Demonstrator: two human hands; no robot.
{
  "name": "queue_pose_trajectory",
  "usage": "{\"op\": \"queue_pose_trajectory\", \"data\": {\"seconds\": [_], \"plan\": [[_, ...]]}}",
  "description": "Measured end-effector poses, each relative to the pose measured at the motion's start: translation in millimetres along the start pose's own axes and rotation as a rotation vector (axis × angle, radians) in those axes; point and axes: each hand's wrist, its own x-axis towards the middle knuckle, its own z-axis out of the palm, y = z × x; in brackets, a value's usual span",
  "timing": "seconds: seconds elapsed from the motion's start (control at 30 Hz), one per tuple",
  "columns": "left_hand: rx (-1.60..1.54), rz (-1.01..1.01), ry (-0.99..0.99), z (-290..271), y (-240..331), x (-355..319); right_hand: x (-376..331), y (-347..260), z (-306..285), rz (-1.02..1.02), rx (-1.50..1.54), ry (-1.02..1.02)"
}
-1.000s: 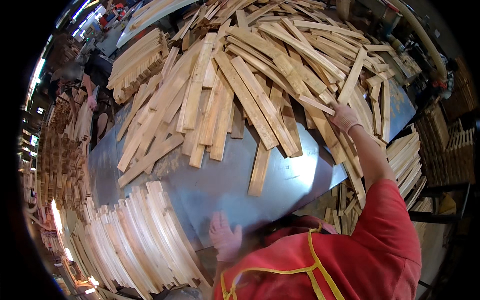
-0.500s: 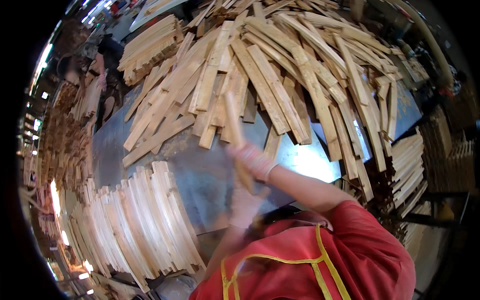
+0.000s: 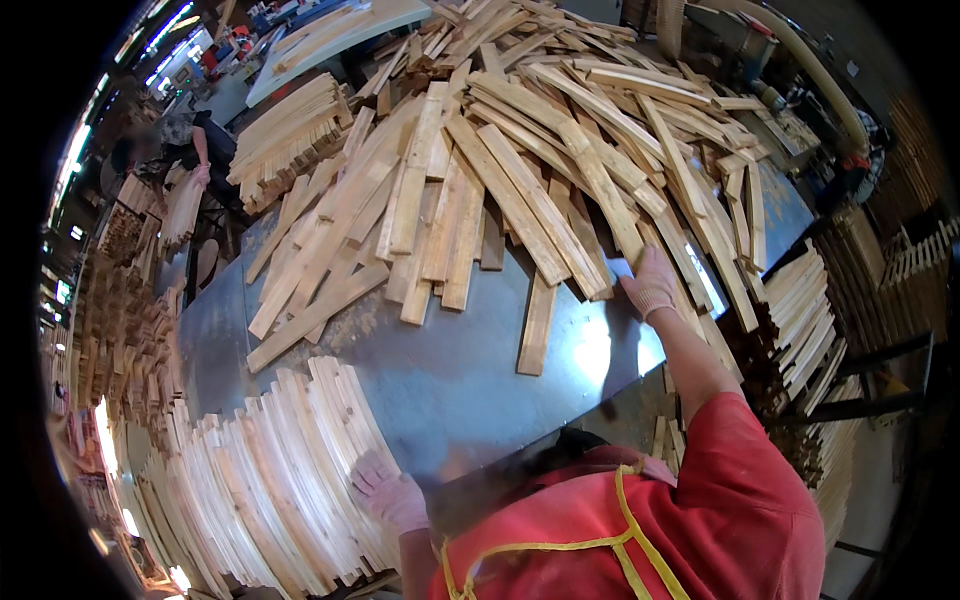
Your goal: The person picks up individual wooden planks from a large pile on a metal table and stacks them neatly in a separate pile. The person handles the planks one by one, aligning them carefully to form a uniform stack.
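My left hand [image 3: 390, 492], in a pale glove, lies with its fingers spread against the right end of a row of light wooden slats [image 3: 265, 465] standing packed side by side at the table's near left. Farther right, my gloved right hand [image 3: 653, 282] is at the near end of a long wooden slat [image 3: 602, 165] in the big heap. Its thumb sits on one side of that slat and the fingers on the other; the hand covers the slat's end. A shorter slat [image 3: 537, 325] juts out of the heap towards me.
The loose heap of slats [image 3: 430, 190] fans over the far part of the grey metal table [image 3: 450, 350]. A neat stack [image 3: 285, 135] stands at the far left, another [image 3: 800, 310] at the right. Another person [image 3: 190, 150] is at the left, beyond the table.
Both hands were together over the table with a slat between them. That slat has left my hands. My left hand has moved down-left to the row, my right hand rightward to the heap.
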Motion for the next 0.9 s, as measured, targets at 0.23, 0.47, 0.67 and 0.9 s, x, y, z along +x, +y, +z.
{"op": "queue_pose_trajectory", "data": {"seconds": [0.23,0.47,0.67,0.9], "plan": [[-0.390,0.259,0.125,26,100,31,47,-18,-5,0.027,0.290,-0.020],[-0.271,0.222,0.164,45,135,40,245,-35,-39,-0.240,0.094,0.001],[-0.302,0.221,0.136,40,135,44,301,-24,-11,-0.167,0.269,-0.432],[-0.267,0.203,0.120,36,133,40,236,-57,-43,-0.119,0.184,-0.477]]}}
